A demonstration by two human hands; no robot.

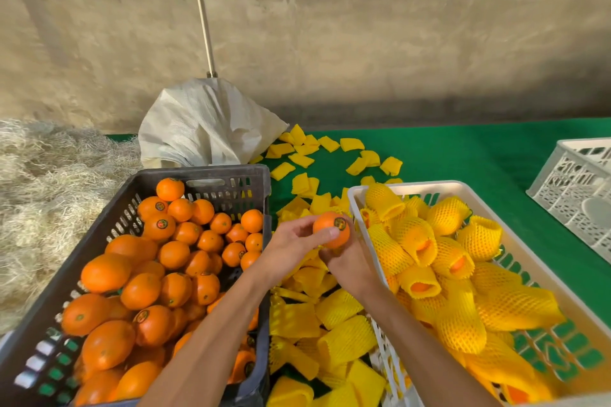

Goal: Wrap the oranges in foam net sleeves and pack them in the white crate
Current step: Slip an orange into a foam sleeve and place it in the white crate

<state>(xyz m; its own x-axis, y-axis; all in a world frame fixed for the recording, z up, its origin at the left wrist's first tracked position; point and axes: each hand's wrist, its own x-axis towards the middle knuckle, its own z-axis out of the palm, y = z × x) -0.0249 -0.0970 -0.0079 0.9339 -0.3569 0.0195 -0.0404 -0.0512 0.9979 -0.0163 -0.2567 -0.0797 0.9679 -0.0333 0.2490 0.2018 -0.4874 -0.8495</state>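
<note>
**Packer:** Both hands are wrapped round one round, glossy bare orange with a dark sticker (331, 229). My left hand (291, 249) has its thumb and fingers curled across the near face, and my right hand (351, 266) cups it from underneath. I can't tell whether the right also pinches a sleeve; some yellow shows below the fruit, but it may just be the heap.

**Trainee:** Why hold it up there, between the boxes?

**Packer:** It hangs over the loose pile of flat yellow foam net sleeves (334, 324) on the green felt table cover (463, 155), so a sleeve is close at hand. Two hands, I'd say, because one steadies the fruit while the other draws the net over it.

**Trainee:** And the boxes either side?

**Packer:** On my left sits the dark grey slotted plastic crate (205, 177) heaped with unwrapped oranges (172, 254). On my right, the white slotted plastic crate (360, 205) holds the already sleeved oranges (413, 241). Supply, sleeves, then the crate they go in, so each fruit likely travels one way.

**Trainee:** Far along?

**Packer:** Hardly. The dark crate looks nearly full, and the white one shows bare floor at its near corner. A second white crate (575, 185) waits at the far right.
</note>
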